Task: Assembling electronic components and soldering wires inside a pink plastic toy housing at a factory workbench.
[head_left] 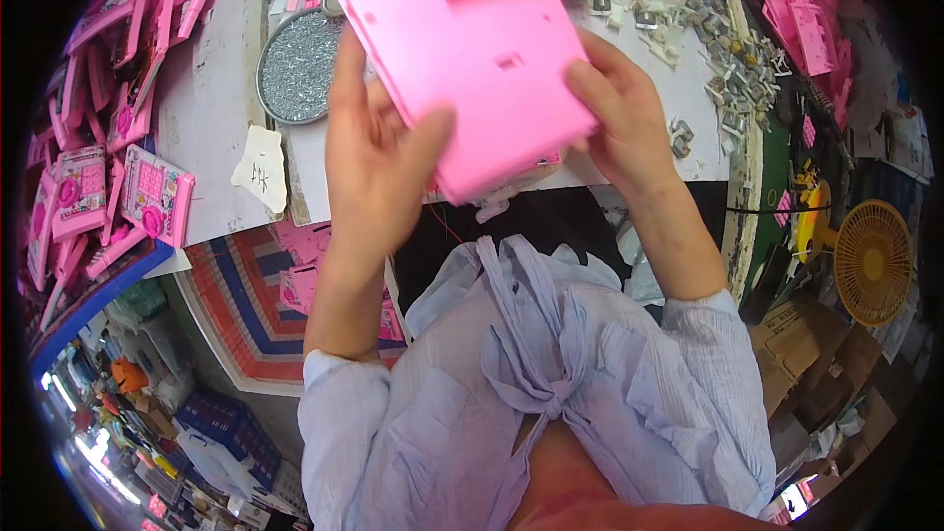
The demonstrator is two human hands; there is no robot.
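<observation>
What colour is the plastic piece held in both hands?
The plastic piece is pink, seen best in the head view.

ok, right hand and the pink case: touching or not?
Touching. The head view shows it plainly: the right hand grips the right edge of the pink case, its thumb lying over the near face.

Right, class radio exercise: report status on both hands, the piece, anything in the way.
Left hand and right hand gripping pink casing. Casing tilted. Round dish of silvery pieces appears beside left hand; no obstruction visible.
</observation>
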